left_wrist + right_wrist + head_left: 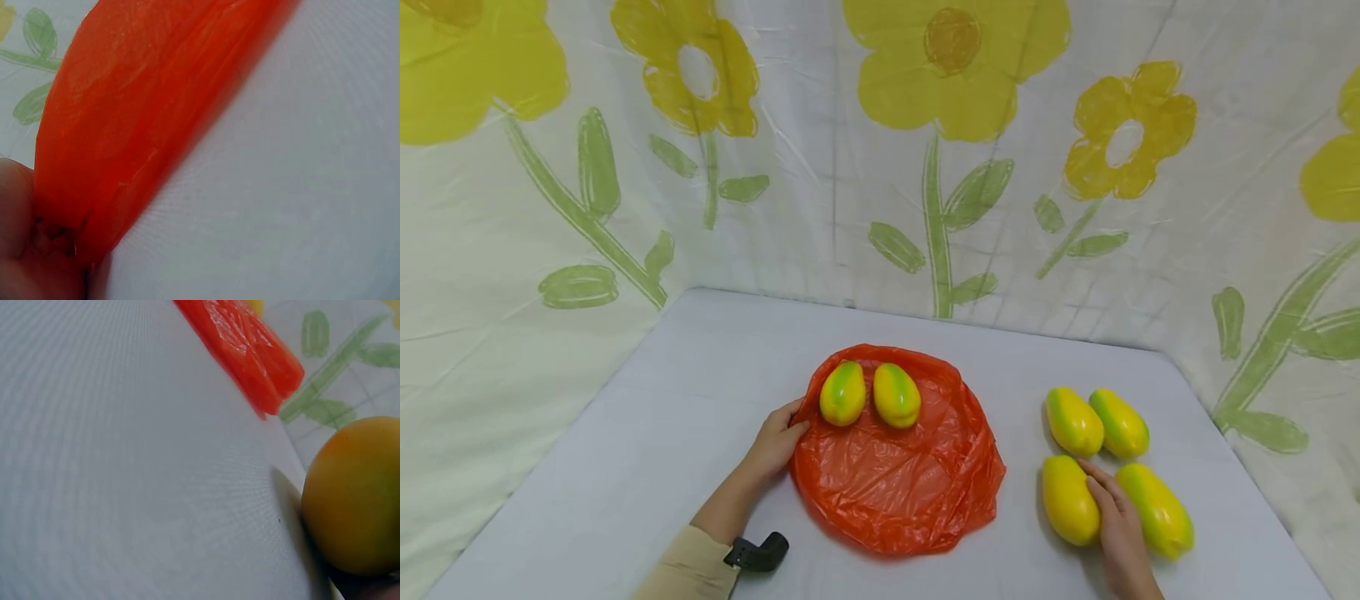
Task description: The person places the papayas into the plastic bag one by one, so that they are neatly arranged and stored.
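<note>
My left hand (777, 442) pinches the left rim of a red plastic bag (887, 492), which lies spread open on the table. In the left wrist view the thumb and fingers grip the bunched film of the bag (131, 112). Two yellow-green papayas (843, 393) (897, 396) lie side by side in its far part. On the right, my right hand (1120, 525) holds the near-left papaya (1070, 500) of a group by its right side. That papaya (356, 497) shows close up in the right wrist view, its underside by the table; most of the hand is hidden there.
Beside the right hand lies another papaya (1156, 510). Two more papayas (1075, 421) (1120, 423) sit just behind. The white table (700, 358) meets a flower-printed cloth (820, 208) at the back and sides. A black strap device (758, 552) is on the left wrist.
</note>
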Available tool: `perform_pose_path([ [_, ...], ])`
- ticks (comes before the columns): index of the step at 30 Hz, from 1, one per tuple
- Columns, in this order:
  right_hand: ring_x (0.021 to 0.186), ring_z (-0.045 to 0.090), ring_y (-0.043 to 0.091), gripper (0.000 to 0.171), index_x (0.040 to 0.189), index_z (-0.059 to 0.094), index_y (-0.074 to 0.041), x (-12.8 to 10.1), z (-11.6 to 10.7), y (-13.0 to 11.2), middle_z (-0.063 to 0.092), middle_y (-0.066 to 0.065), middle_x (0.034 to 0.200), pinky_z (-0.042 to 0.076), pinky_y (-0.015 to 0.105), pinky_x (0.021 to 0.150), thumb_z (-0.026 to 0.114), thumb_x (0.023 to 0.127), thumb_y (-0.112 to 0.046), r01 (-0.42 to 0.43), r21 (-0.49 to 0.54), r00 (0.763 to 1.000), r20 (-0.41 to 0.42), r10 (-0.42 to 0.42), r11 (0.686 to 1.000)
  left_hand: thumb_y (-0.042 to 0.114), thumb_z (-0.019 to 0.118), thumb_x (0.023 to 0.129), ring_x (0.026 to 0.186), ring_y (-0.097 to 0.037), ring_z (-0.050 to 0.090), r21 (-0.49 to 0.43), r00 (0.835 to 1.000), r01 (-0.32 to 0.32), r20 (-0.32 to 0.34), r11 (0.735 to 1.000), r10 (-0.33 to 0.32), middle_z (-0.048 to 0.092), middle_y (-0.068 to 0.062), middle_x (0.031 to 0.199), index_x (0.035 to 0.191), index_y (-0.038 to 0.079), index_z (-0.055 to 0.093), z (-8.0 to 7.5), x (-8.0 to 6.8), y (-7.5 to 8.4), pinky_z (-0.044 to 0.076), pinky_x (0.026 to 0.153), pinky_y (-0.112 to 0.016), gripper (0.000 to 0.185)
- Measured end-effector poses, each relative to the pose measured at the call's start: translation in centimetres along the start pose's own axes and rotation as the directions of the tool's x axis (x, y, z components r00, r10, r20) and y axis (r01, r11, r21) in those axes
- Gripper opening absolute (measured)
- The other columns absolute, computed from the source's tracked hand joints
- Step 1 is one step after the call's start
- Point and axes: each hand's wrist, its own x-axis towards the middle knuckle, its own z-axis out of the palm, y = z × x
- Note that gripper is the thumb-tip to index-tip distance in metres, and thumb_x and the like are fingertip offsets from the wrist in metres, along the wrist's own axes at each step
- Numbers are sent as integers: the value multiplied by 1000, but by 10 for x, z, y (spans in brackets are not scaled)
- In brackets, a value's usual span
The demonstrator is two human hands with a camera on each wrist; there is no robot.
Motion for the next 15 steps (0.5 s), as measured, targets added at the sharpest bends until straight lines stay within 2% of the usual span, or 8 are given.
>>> perform_pose_path([
  [15, 138, 12, 25, 60, 150, 17, -14, 1, 1, 1, 10, 8, 157, 14, 50, 117, 20, 99, -45, -8, 24, 1000, -22, 9, 1000, 5, 38, 95, 125, -33, 48, -7, 1000, 4, 2, 1000, -4, 43, -20, 141, 140, 1, 38, 0, -1, 1, 46, 98, -42, 45],
])
